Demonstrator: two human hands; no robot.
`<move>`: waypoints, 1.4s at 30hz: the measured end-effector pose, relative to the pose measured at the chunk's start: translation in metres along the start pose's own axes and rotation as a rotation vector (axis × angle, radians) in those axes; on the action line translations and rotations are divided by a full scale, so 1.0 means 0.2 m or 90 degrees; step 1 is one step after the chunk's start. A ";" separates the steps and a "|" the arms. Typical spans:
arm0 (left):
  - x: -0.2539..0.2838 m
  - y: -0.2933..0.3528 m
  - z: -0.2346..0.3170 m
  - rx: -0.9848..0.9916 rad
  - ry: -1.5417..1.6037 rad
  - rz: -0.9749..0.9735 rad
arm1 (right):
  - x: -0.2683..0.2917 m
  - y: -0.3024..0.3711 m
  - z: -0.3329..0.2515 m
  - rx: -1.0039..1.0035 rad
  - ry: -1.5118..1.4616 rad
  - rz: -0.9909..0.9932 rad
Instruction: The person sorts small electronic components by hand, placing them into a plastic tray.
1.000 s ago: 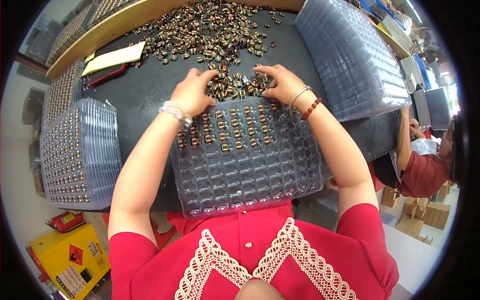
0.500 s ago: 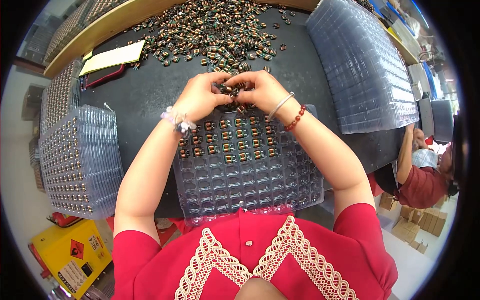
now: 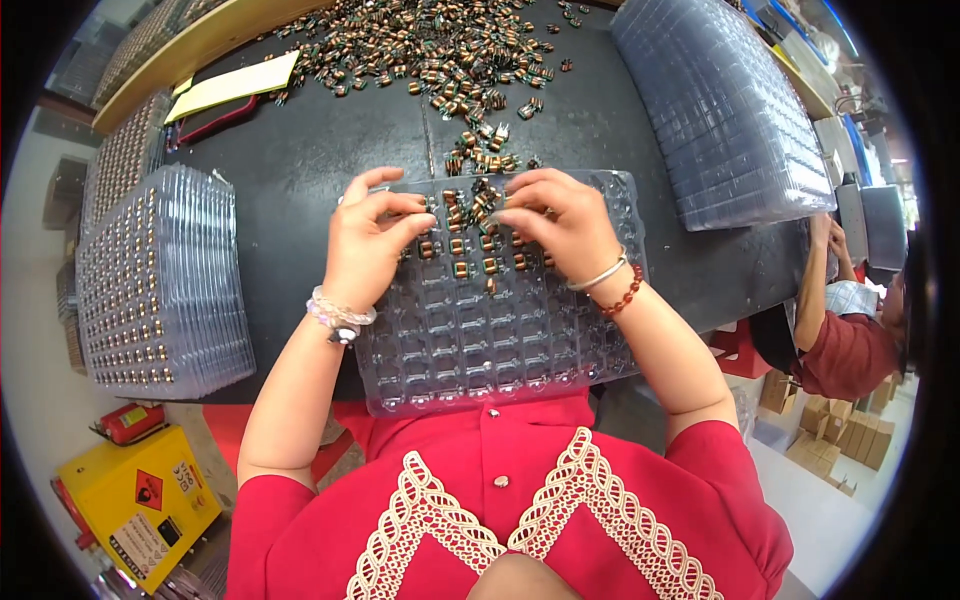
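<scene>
Head view takes in the table (image 3: 285, 250) and, on it, the tray (image 3: 480, 340). Left hand (image 3: 375, 235) and right hand (image 3: 572, 225), apart, curl over the tray's far half, fingertips near coils (image 3: 461, 269) on it; whether either grips one, I can't tell.

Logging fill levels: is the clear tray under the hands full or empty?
Partly filled: copper-wound parts sit in far rows of the tray; the cells nearest the red shirt hold none.

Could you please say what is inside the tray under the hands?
Coils sit in the far part of the tray, others bunched loosely between the left hand and right hand. What those hands cover cannot be seen.
</scene>
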State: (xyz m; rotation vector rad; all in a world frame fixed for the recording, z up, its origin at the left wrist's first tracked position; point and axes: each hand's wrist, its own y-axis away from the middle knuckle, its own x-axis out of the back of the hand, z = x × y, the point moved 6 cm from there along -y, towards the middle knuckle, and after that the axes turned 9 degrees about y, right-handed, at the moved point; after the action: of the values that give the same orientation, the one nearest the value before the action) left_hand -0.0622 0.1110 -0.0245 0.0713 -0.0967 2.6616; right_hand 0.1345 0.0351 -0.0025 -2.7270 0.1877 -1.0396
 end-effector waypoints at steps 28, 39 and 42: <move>-0.10 0.30 0.11 -0.309 -0.449 -0.073 | -0.04 0.26 0.04 -0.246 -0.398 0.089; -0.15 -0.01 0.09 -0.249 -0.451 0.049 | -0.08 0.24 0.01 -0.233 -0.396 0.039; -0.17 -0.05 0.05 -0.303 -0.502 -0.017 | -0.09 0.24 -0.03 -0.257 -0.468 0.036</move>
State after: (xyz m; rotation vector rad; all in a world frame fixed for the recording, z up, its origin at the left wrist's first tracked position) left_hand -0.0270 0.1044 -0.0168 0.9382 -0.9533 2.3500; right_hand 0.1151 -0.0088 -0.0215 -3.2193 0.3712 0.0760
